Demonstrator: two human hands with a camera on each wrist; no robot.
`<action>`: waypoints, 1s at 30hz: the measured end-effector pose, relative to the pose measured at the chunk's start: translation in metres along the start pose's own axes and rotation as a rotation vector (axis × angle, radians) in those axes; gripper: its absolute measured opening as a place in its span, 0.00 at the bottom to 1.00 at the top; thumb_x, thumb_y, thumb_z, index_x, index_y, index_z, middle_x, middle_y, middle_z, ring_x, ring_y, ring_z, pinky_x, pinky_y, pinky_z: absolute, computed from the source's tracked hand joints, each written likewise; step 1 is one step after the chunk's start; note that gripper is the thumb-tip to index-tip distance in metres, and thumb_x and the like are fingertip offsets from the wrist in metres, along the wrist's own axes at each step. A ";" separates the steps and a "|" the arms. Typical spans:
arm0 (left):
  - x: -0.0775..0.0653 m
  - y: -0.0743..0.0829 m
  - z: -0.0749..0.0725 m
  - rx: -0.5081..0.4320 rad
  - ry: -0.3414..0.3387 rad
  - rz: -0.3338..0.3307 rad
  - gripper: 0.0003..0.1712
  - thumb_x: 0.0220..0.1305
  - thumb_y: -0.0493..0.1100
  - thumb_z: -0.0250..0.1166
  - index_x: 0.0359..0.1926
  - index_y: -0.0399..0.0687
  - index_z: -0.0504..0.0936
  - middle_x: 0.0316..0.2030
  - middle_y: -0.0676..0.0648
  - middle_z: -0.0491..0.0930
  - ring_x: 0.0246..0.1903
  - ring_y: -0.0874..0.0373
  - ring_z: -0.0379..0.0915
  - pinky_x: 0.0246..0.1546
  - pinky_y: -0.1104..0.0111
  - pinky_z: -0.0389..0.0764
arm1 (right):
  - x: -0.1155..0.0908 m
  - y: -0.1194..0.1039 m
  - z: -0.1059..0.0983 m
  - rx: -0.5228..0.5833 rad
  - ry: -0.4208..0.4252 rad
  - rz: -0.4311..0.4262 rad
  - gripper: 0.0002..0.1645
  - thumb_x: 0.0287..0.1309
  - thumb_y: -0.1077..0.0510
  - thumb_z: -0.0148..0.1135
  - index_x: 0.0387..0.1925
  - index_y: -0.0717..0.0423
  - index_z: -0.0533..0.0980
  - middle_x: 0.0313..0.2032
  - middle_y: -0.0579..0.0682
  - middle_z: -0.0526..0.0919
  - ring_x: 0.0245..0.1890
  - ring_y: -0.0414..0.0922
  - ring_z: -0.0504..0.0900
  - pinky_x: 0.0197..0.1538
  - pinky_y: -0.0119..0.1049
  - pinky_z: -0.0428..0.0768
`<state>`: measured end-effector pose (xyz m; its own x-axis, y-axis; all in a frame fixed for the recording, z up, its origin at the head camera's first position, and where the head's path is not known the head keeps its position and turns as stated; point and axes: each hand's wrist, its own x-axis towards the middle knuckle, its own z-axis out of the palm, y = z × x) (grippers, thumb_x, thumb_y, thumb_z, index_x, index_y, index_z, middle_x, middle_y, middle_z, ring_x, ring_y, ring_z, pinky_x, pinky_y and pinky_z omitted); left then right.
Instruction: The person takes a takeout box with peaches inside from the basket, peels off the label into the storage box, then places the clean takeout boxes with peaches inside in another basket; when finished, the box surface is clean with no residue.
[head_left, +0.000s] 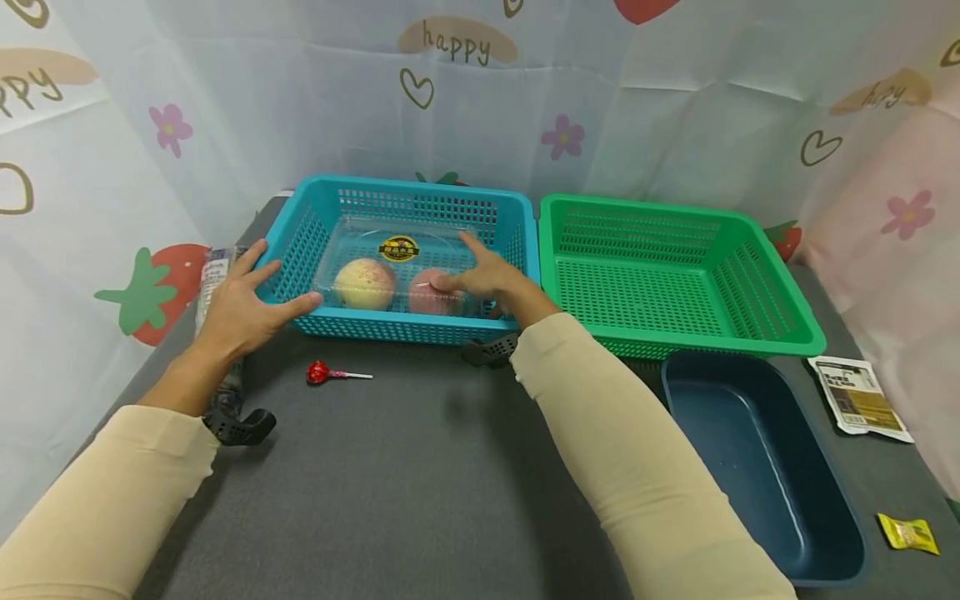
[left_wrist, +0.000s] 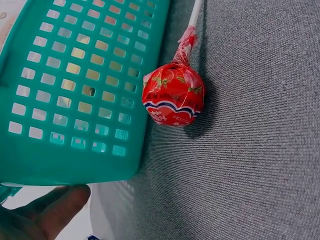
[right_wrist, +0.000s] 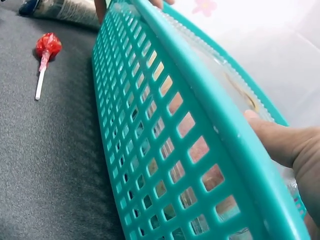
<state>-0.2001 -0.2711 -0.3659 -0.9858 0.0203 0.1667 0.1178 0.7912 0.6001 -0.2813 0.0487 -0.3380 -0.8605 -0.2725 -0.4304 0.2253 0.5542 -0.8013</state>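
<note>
Left hand (head_left: 243, 304): fingers spread, on the left end of the light-blue perforated plastic basket (head_left: 420, 331), thumb at its near-left corner. No grip round anything visible. Right hand (head_left: 491, 279): thumb and index spread wide over the right end of the clear plastic clamshell box (head_left: 403, 271); other fingers mostly hidden, can't tell if they grip it.

Box is inside the basket, between both sets of fingers. Can't tell if it sits fully on the bottom. Two round peaches in it: yellow-pink one (head_left: 364, 284) well left of the right thumb, pink one (head_left: 433, 293) under that thumb.

Red-wrapped lollipop with white stick (head_left: 318, 372) on the grey worktop (head_left: 375, 483), nearer the wearer than the left fingers. Green perforated plastic basket (head_left: 720, 343) right of the right fingers; dark-blue plastic tub (head_left: 750, 467) and yellow-wrapped sweet (head_left: 907, 533) further right, nearer the wearer.
</note>
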 end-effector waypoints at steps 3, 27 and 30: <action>-0.001 0.000 -0.001 0.001 -0.002 -0.001 0.54 0.58 0.66 0.63 0.69 0.27 0.59 0.74 0.40 0.41 0.70 0.35 0.36 0.58 0.32 0.51 | 0.002 0.000 0.001 0.032 -0.002 -0.007 0.57 0.56 0.47 0.69 0.74 0.22 0.42 0.75 0.47 0.40 0.68 0.60 0.55 0.52 0.64 0.71; 0.001 -0.002 0.000 -0.003 0.001 0.007 0.54 0.58 0.66 0.63 0.69 0.28 0.59 0.74 0.40 0.41 0.71 0.36 0.36 0.58 0.32 0.51 | -0.015 0.001 -0.006 0.318 0.138 -0.205 0.47 0.56 0.66 0.65 0.71 0.31 0.60 0.72 0.45 0.51 0.57 0.55 0.70 0.40 0.60 0.79; 0.001 -0.002 0.001 -0.001 0.002 0.008 0.54 0.59 0.66 0.63 0.69 0.28 0.59 0.74 0.40 0.41 0.71 0.35 0.36 0.58 0.32 0.51 | -0.020 0.001 -0.008 0.382 0.162 -0.222 0.48 0.54 0.69 0.65 0.70 0.31 0.62 0.71 0.47 0.52 0.54 0.55 0.72 0.33 0.53 0.82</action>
<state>-0.2019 -0.2724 -0.3677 -0.9846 0.0250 0.1729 0.1253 0.7904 0.5996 -0.2676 0.0606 -0.3268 -0.9602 -0.2088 -0.1856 0.1538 0.1594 -0.9752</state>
